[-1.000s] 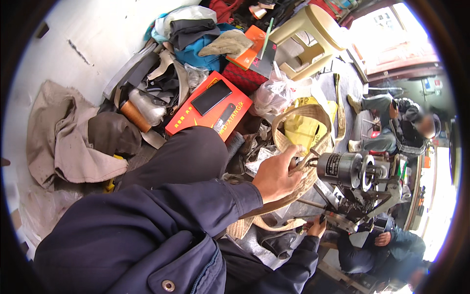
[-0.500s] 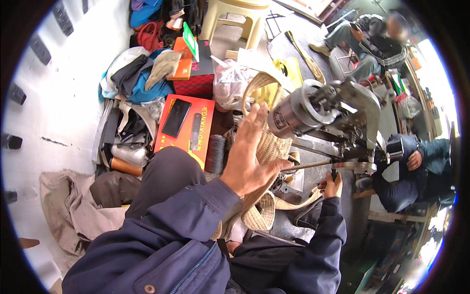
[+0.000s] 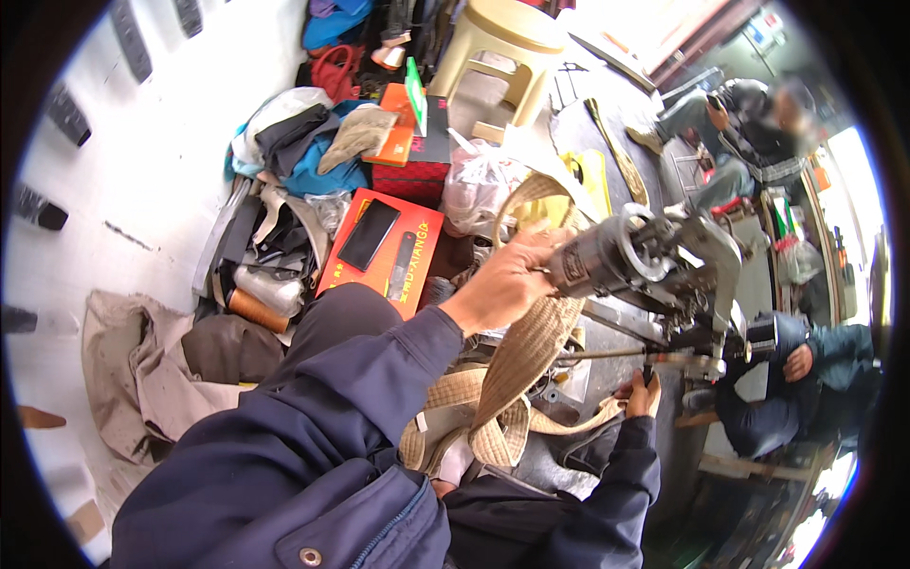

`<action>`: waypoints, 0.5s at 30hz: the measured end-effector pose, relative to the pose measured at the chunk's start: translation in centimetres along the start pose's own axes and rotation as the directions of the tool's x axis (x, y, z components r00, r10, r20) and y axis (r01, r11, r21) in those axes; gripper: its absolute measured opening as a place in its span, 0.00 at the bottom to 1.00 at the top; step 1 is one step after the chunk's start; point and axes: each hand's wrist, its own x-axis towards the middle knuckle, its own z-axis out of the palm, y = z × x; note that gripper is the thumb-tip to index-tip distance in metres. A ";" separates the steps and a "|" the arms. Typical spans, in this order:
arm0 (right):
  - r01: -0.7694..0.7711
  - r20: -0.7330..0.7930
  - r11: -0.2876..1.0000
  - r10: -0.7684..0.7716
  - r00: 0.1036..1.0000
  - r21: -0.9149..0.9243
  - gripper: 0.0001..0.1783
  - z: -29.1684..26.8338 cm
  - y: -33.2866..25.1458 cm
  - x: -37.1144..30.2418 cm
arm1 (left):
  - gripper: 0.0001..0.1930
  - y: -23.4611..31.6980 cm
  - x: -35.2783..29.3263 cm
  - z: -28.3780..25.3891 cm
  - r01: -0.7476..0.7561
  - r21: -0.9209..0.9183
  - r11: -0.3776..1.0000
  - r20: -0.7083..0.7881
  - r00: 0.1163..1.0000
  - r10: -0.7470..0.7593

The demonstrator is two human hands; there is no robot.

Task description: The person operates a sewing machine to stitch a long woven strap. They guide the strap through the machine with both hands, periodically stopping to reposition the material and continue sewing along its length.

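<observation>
A metal hand-cranked sewing machine [image 3: 697, 261] stands at centre right, its thick cylinder pointing left. My left hand [image 3: 502, 284] is closed at the cylinder's left end, fingers curled over a tan woven strap [image 3: 526, 365]; the fingertips are partly hidden. The strap loops above this hand and hangs below it in folds, over my lap and towards my right hand. Lower right, my right hand [image 3: 644, 394] grips the small dark crank handle [image 3: 648, 372] under the machine's wheel [image 3: 678, 362]. A thin metal rod [image 3: 597, 355] runs left from near the wheel.
A red box [image 3: 425, 248] with a black phone [image 3: 370, 234] lies left of my left hand. Behind are plastic bags [image 3: 481, 185], piled cloths [image 3: 294, 133] and a cream stool [image 3: 507, 43]. One person [image 3: 749, 133] sits far right; another person's hand [image 3: 799, 362] shows nearer.
My left hand has gone from spread fingers to closed at the cylinder's end, and the strap beside it has shifted. My right hand stays at the crank handle. The whole view has moved slightly.
</observation>
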 end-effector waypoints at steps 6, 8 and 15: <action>-0.031 0.007 1.000 0.031 1.000 -0.005 0.16 -0.7 0.8 0.8 | 0.19 -0.4 -2.9 -0.4 0.218 0.164 0.962 -0.315 0.936 -0.159; -0.031 0.000 0.999 0.031 1.000 -0.042 0.16 -0.9 0.7 0.9 | 0.20 -0.2 -3.9 0.0 0.372 -0.172 0.912 -0.216 0.889 -0.404; -0.068 -0.038 0.997 0.070 0.997 0.042 0.17 -1.1 0.7 1.0 | 0.15 -1.0 -4.8 1.8 0.426 -0.320 0.846 -0.152 0.858 -0.490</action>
